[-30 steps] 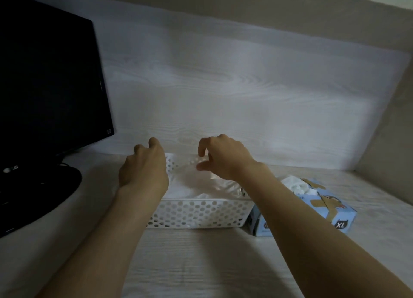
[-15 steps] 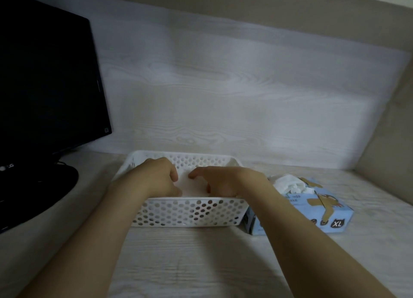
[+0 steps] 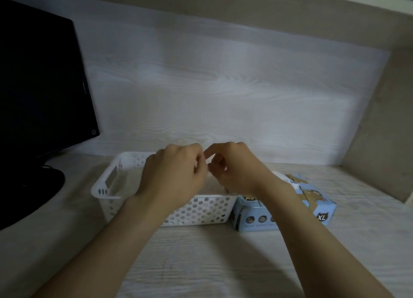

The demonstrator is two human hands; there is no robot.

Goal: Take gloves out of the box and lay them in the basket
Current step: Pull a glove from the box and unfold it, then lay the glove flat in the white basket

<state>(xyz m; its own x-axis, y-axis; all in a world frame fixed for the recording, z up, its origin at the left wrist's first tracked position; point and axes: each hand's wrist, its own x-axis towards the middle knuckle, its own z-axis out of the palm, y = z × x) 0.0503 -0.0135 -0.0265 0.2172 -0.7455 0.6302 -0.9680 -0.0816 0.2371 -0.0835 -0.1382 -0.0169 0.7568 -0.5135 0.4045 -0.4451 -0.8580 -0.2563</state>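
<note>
One basket, one box, one monitor.

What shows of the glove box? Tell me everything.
The box is pale blue card with tan pictures, "XL" on its front and small round icons. It lies flat on the desk, close beside the basket's right end. A white glove pokes from its top opening. The right forearm crosses above it.

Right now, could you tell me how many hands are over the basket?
2: the left hand over the basket centre, the right hand beside it, nearer the glove box. Neither is hidden.
</note>
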